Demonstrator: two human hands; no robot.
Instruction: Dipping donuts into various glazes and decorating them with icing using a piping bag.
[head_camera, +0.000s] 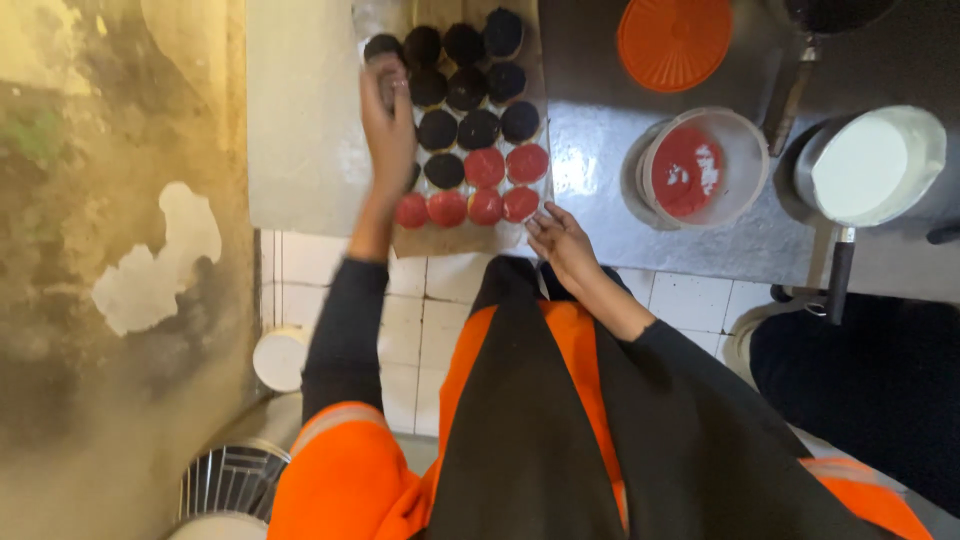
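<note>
While the left hand (388, 120) closes its fingers on a dark cupcake (385, 72) at the tray's (470, 238) far left edge, the right hand (560, 240) rests open-fingered beside the red cupcakes (485, 205) nearest the body.

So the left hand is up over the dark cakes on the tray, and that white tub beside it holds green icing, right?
Not quite: the head view shows red icing in the white tub, not green. The rest holds: the left hand is up over the dark cakes on the tray.
</note>
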